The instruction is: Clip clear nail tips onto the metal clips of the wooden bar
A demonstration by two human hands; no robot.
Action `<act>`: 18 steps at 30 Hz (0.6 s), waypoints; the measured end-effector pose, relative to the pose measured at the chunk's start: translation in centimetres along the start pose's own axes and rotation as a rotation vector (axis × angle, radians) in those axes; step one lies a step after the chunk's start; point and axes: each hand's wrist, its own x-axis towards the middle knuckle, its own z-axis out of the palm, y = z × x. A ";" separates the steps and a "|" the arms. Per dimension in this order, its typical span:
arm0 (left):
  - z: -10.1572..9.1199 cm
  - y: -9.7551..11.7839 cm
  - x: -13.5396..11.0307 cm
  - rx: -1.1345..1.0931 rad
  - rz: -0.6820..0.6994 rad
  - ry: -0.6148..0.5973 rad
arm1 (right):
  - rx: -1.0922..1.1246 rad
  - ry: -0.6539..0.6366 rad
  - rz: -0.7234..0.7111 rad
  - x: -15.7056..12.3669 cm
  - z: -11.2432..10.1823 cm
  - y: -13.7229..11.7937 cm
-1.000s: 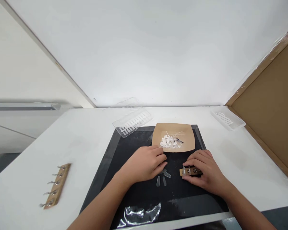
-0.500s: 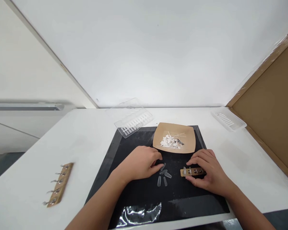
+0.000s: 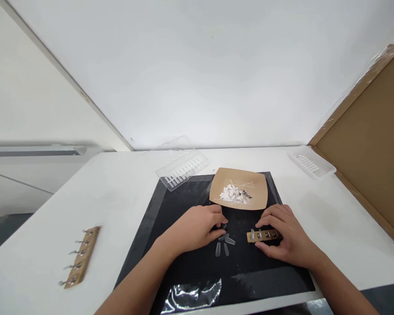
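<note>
Lower centre: the right hand is holding the wooden strip in its grip. The left hand is touching the clear nail tips; I cannot tell its grip.

small wooden strip: right end hidden under the right hand.
clear plastic nail tips: one partly covered by fingers of the left hand; grip unclear.
white bits in brown paper tray: too small to identify.
brown cardboard sheet: cut off at the right edge.
</note>
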 end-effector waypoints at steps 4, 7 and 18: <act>0.0 0.0 -0.1 -0.030 -0.007 0.006 | -0.009 -0.002 -0.004 0.0 0.0 0.0; 0.0 0.2 -0.2 -0.033 -0.018 0.005 | -0.003 0.000 0.007 0.0 -0.1 -0.1; -1.2 0.6 -0.7 -0.221 0.086 0.037 | 0.122 0.099 0.012 -0.2 0.0 0.1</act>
